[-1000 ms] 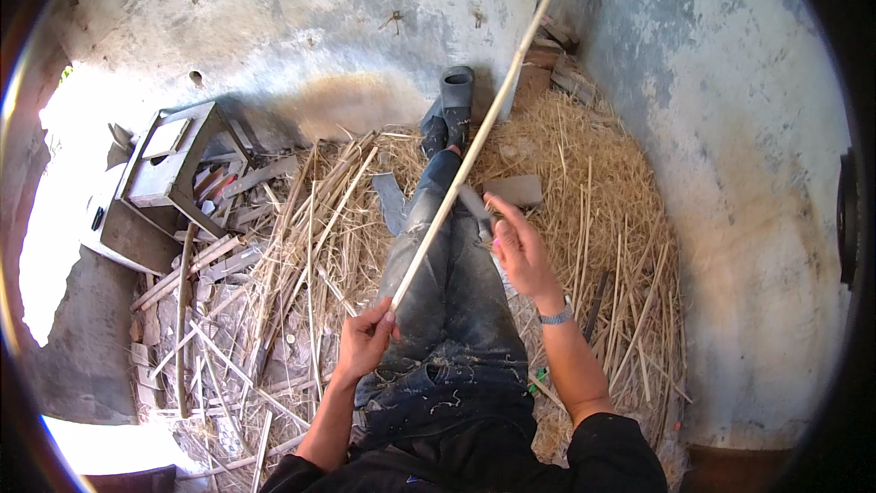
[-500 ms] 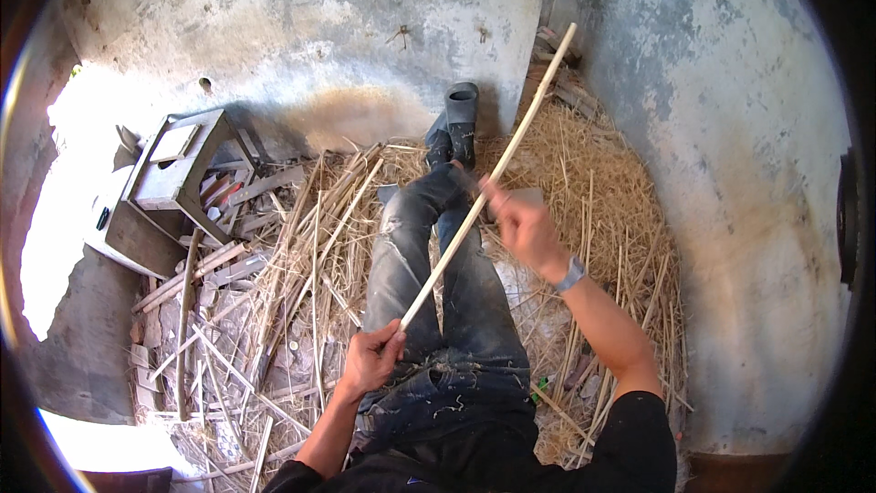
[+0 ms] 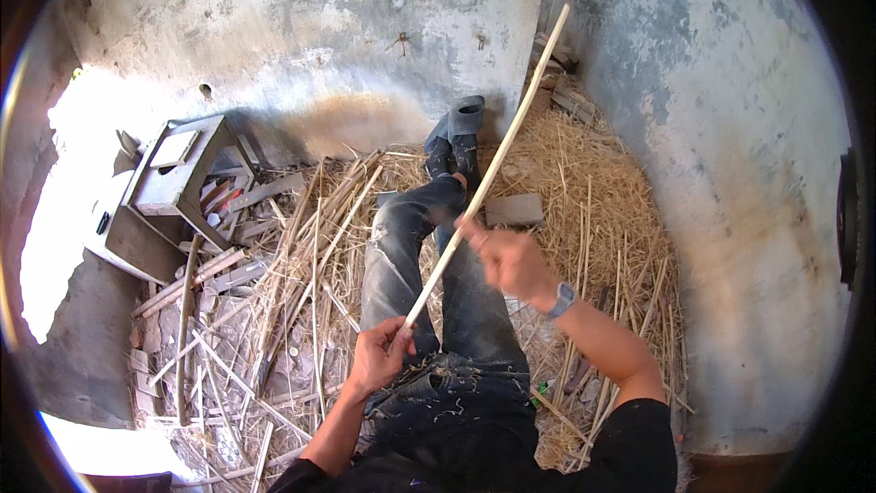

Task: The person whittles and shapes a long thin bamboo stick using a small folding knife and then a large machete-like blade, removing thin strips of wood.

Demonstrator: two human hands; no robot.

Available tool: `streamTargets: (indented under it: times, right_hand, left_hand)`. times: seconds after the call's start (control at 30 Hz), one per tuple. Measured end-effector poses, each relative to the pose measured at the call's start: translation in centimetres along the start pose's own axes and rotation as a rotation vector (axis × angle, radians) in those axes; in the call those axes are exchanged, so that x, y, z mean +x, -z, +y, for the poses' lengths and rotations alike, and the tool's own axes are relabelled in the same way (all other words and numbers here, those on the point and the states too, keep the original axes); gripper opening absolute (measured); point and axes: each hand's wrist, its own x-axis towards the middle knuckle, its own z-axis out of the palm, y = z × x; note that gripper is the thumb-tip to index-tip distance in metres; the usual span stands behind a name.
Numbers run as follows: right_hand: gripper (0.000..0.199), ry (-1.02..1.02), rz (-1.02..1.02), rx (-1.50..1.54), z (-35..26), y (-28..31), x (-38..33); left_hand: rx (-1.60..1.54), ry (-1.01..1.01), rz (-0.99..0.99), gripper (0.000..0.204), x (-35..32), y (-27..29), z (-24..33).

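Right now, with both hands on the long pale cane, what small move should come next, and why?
Probably draw the right hand a little farther up the cane while the left hand keeps its grip on the lower end. The right hand sits just above mid-length, whether it holds a tool cannot be told, and shavings lie on the lap.

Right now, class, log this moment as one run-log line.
left hand: grips lower end of bamboo strip | right hand: closed around strip mid-length | strip: slants up toward wall | setting: seated on straw

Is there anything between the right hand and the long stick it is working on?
Nothing visible. The right hand is already against the stick midway up, and the left hand grips its lower end.
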Motion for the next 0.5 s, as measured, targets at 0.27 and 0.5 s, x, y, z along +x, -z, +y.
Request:
streamTargets:
  times: [0.27,0.5]
  right_hand:
    - [0.038,0.139,-0.122,0.024,0.2,-0.2,1.7]
    - [0.038,-0.054,-0.011,0.134,-1.4,-1.4,0.2]
  left_hand:
    - [-0.027,-0.098,0.021,0.023,1.1,-0.4,0.8]
    - [-0.037,0.089,-0.029,0.022,1.2,0.1,2.0]
